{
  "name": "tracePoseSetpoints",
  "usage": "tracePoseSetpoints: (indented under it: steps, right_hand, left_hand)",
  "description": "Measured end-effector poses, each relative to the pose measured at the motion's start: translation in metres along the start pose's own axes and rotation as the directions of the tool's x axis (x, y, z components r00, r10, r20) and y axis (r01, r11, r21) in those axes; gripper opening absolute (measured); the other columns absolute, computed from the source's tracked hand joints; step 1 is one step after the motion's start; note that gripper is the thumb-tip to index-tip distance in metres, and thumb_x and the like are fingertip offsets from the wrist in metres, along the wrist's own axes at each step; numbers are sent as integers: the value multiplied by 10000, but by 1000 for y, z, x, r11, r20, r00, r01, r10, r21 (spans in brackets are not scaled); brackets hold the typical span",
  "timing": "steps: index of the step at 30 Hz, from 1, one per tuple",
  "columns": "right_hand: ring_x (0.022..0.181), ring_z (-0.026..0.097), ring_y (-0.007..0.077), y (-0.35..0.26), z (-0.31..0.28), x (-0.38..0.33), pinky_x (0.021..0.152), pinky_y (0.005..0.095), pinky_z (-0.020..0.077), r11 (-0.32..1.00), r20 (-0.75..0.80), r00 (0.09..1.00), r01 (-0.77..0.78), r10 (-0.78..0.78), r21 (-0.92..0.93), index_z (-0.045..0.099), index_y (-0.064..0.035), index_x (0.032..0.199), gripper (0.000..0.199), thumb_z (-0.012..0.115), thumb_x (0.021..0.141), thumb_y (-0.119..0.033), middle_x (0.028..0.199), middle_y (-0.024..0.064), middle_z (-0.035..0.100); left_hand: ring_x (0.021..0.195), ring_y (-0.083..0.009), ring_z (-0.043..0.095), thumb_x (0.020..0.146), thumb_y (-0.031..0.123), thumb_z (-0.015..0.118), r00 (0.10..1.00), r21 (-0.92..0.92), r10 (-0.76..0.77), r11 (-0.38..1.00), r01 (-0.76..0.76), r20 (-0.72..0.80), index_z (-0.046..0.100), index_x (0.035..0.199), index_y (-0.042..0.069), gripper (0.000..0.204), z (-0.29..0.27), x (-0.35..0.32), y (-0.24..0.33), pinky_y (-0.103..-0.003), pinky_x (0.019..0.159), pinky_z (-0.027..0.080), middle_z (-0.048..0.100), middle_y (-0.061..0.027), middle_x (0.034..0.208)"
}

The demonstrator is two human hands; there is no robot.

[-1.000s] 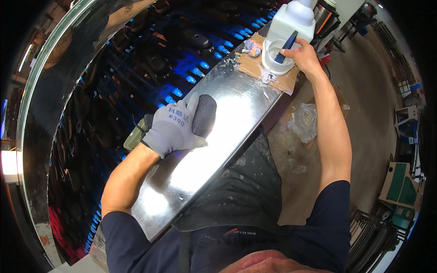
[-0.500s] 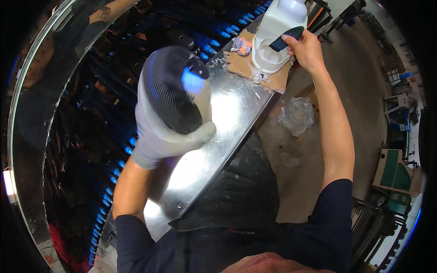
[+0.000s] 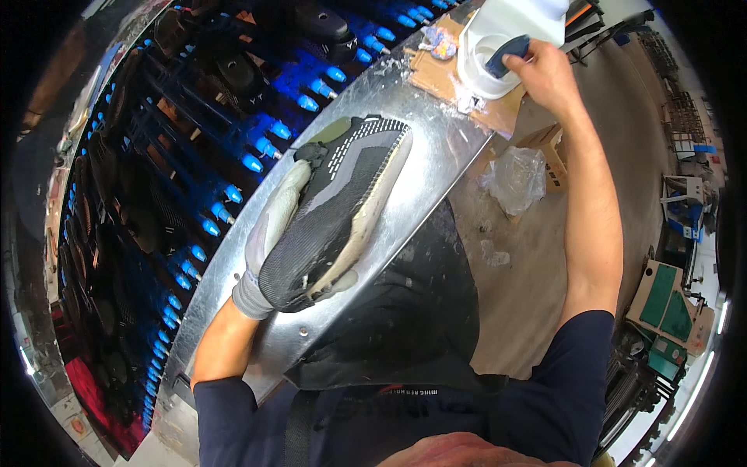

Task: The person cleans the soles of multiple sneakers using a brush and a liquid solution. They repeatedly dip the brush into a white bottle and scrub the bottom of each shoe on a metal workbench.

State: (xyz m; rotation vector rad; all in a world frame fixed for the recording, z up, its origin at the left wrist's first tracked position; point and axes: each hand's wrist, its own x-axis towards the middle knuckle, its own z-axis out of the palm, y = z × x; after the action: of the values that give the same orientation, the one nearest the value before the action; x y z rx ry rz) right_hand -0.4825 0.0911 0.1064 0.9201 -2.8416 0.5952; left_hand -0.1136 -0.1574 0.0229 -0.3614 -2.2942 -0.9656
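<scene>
My left hand [image 3: 278, 212], in a pale glove with a grey cuff, is closed around a dark knit shoe [image 3: 342, 198] with a grey stripe and white dashes. The shoe lies tilted above the metal bench, toe end toward my body, its cream lower edge facing right. My right hand [image 3: 551, 76], bare, pinches a dark blue flat tool [image 3: 507, 57]. That tool reaches into the round cup of a white plastic container [image 3: 523, 21]; its lower end is hidden there, so its kind does not show.
Left of the metal bench [image 3: 204, 333], a rack with blue-tipped rods [image 3: 264, 148] carries several dark shoes [image 3: 237, 74]. Cardboard [image 3: 436, 75] lies under the container, beside a crumpled multicoloured lump [image 3: 440, 43]. A clear plastic bag [image 3: 517, 180] sits below the bench edge, near a carton [image 3: 551, 152].
My left hand has turned the shoe from a blurred, upended position to lie lengthwise, side showing. My right hand stays at the container with the tool at the cup. The view has shifted slightly.
</scene>
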Motion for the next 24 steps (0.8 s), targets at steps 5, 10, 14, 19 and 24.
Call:
tracePoseSetpoints:
  steps: [5, 10, 14, 19, 24]
  right_hand:
    - [674, 647, 116, 34, 0, 1, 625, 260, 543, 899, -32, 962, -239, 270, 368, 720, 27, 943, 301, 779, 913, -266, 788, 68, 708]
    - [729, 694, 133, 54, -8, -4, 673, 247, 576, 766, -5, 940, -274, 340, 582, 681, 56, 957, 358, 800, 913, -278, 845, 110, 732]
    - [754, 734, 173, 44, 1, -12, 664, 271, 592, 672, -5, 925, -272, 379, 689, 694, 55, 948, 323, 802, 899, -246, 864, 131, 741]
    - [745, 744, 206, 59, 18, -27, 655, 270, 623, 348, 78, 911, -232, 404, 908, 676, 89, 970, 296, 798, 909, -174, 890, 160, 738]
    - [859, 745, 233, 87, 14, -52, 736, 311, 635, -103, 177, 968, -160, 177, 982, 683, 56, 1116, 235, 713, 965, -121, 962, 153, 744]
  left_hand:
    - [1374, -459, 526, 660, 438, 982, 1000, 145, -24, 989, 24, 0, 349, 1561, 10, 1180, -2, -39, -2, -521, 1153, 426, 494, -325, 1484]
    - [1357, -472, 534, 677, 398, 973, 935, 83, -328, 944, 320, 134, 485, 1473, -18, 1022, -7, -31, 23, -518, 1161, 409, 504, -318, 1473]
    - [1314, -464, 569, 692, 383, 964, 943, 185, -306, 942, 281, 127, 558, 1384, -44, 909, -8, -21, 29, -504, 1142, 425, 572, -301, 1392]
    - [1289, -457, 588, 726, 328, 942, 878, -92, -446, 880, 466, 175, 486, 1418, -32, 903, -10, -3, 36, -490, 1119, 449, 588, -318, 1354]
    - [1324, -481, 562, 811, 222, 878, 989, 53, -92, 995, 86, 119, 439, 1454, -4, 810, -9, -44, -5, -506, 1113, 462, 521, -349, 1434]
